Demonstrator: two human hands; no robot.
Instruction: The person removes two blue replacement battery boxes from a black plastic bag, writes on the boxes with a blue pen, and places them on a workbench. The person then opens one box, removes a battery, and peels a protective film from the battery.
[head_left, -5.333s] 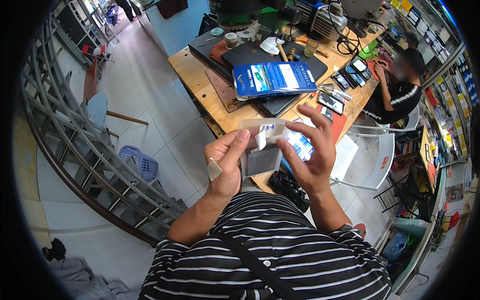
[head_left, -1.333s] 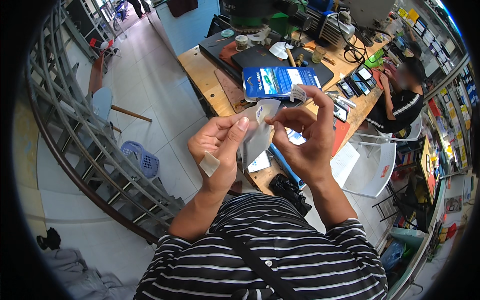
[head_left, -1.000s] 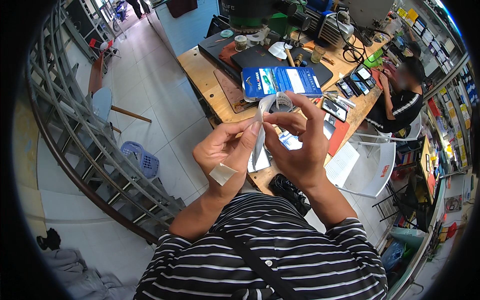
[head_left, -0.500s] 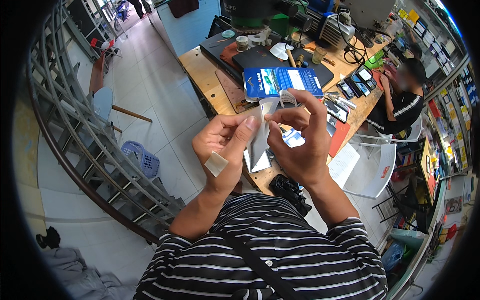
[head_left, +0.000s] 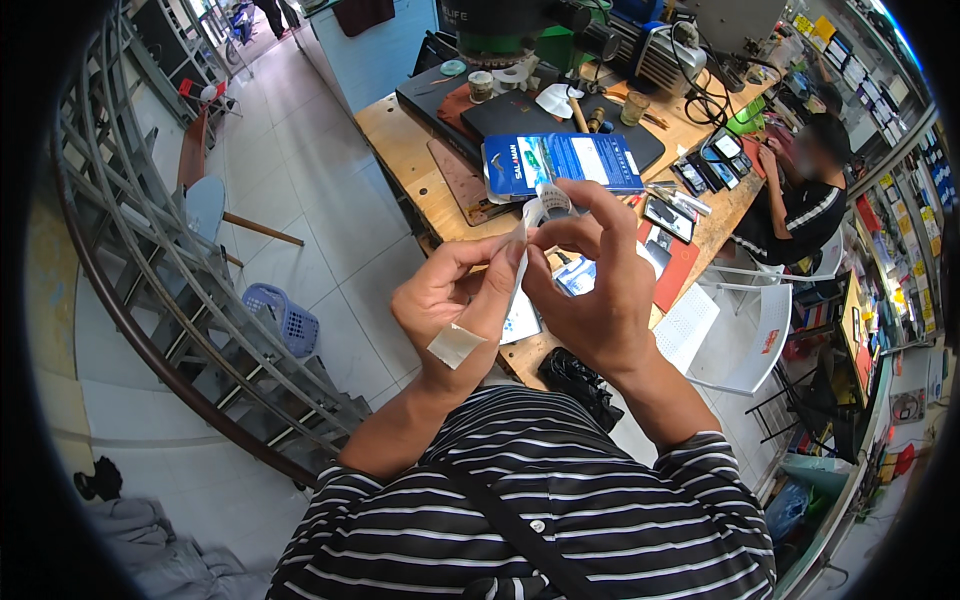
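Observation:
In front of my chest my left hand (head_left: 450,300) pinches a thin white sheet (head_left: 521,262) between thumb and fingers, seen nearly edge-on. My right hand (head_left: 610,315) is closed against the same sheet from the other side, thumb and fingertips meeting at its upper edge. From the top of it curls a pale printed strip (head_left: 553,200), close under my right index finger. A small square of beige tape (head_left: 457,346) sticks to my left hand near the base of the thumb. What the right fingertips grip exactly is partly hidden.
A blue box (head_left: 565,165) lies on the wooden workbench (head_left: 395,140) beyond my hands. Opened phones (head_left: 668,220), tools and a black laptop (head_left: 500,115) share the bench. A white chair (head_left: 765,335) stands right; a co-worker (head_left: 800,200) sits further off. Left are a basket (head_left: 285,315) and a stair railing (head_left: 190,300).
The sheet has turned more edge-on, and the curled strip has shifted slightly left. My left hand has moved a little right and down, tape with it.

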